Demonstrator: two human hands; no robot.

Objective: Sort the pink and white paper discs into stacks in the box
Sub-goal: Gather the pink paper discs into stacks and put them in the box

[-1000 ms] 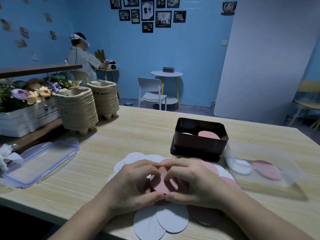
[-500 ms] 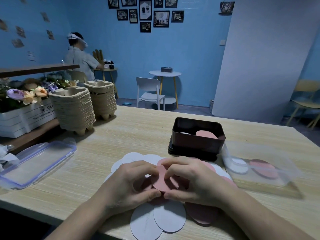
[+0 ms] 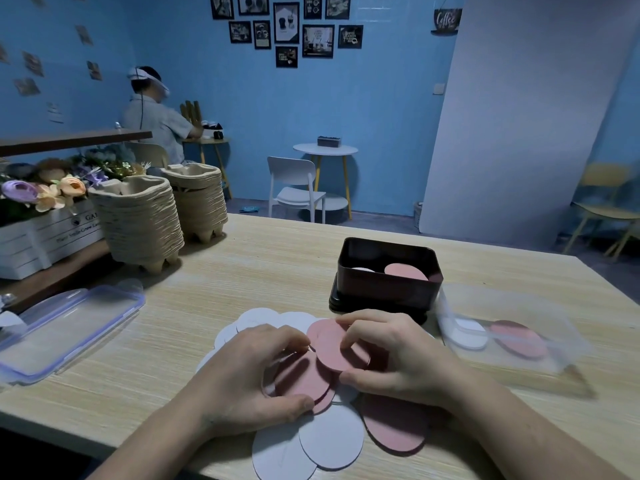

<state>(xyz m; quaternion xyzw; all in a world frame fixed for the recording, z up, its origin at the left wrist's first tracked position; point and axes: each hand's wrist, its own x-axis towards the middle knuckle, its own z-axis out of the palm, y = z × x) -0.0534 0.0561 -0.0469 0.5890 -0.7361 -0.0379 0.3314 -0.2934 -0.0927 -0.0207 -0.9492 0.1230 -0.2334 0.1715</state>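
On woodgrain table (image 3: 277, 271), right hand (image 3: 398, 358) pinches round pink disc (image 3: 332, 351), left hand (image 3: 242, 375) grips stack (image 3: 301, 379)

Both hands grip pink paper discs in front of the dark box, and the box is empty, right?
Not empty: the head view shows the dark rectangular box holding a round pink paper disc and part of a white one. Left hand and right hand do grip pink discs.

Looking out over blue walls (image 3: 381, 98) crowded with framed pictures (image 3: 286, 22), taking in a white chair (image 3: 296, 188) tucked beside a round table (image 3: 325, 149).
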